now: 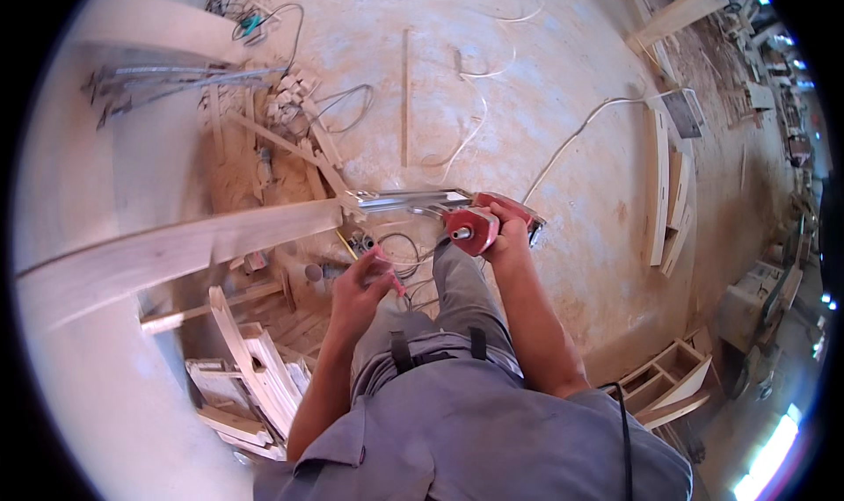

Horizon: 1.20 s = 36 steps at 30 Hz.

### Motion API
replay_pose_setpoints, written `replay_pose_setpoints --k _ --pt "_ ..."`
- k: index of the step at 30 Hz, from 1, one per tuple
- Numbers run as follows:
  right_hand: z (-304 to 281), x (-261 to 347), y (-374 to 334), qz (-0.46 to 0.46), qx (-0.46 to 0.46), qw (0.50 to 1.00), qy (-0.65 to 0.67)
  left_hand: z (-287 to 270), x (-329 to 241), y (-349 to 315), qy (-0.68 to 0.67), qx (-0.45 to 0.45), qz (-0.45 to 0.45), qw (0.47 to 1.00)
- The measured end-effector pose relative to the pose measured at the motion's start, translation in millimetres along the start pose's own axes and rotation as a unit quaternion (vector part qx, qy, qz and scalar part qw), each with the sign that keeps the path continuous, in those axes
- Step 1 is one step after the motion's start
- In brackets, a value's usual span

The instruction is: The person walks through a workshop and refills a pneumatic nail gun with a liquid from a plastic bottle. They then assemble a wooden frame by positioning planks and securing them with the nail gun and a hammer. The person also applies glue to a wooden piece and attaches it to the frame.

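Observation:
My right hand [507,235] grips a red nail gun [479,228] by its body. A long silver magazine [409,199] reaches out to the left from it, close to the end of a wooden beam. A round metal fitting shows on the red end facing me. My left hand [356,292] is closed in front of my left thigh, apart from the nail gun. A thin pink strip [397,283] shows between and below its fingers; its exact kind is unclear.
A wooden beam [193,240] runs in from the left. Wood offcuts [294,99] and sawdust lie behind it. A pale hose [576,136] crosses the floor. Boards [658,189] lie to the right, a wooden frame [673,373] at lower right, and stacked timber [255,369] at lower left.

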State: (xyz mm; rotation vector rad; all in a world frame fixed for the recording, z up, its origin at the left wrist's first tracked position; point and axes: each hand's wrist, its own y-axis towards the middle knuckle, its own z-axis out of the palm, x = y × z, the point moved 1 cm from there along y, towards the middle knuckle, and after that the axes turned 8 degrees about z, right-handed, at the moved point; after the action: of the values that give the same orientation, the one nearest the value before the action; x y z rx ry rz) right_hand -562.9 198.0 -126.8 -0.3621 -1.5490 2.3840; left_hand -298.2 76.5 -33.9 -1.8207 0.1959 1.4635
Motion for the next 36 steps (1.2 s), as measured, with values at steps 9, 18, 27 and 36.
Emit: replay_pose_setpoints --k 9,18,27,36 --pt "136.9 68.0 9.5 -0.003 0.121 0.992 0.045 92.5 -107.6 198.4 -0.198 0.191 0.008 0.961" --pt "274.5 114.7 57.9 -0.054 0.179 0.982 0.000 87.4 -193.4 360.6 -0.105 0.339 0.104 0.929" --pt "480.8 137.5 66.0 -0.117 0.107 0.987 0.034 1.5 -354.2 540.4 0.067 0.326 0.002 0.943" --pt "687.1 147.9 155.0 -0.050 0.146 0.984 -0.086 7.3 -392.1 700.6 -0.187 0.377 0.111 0.900"
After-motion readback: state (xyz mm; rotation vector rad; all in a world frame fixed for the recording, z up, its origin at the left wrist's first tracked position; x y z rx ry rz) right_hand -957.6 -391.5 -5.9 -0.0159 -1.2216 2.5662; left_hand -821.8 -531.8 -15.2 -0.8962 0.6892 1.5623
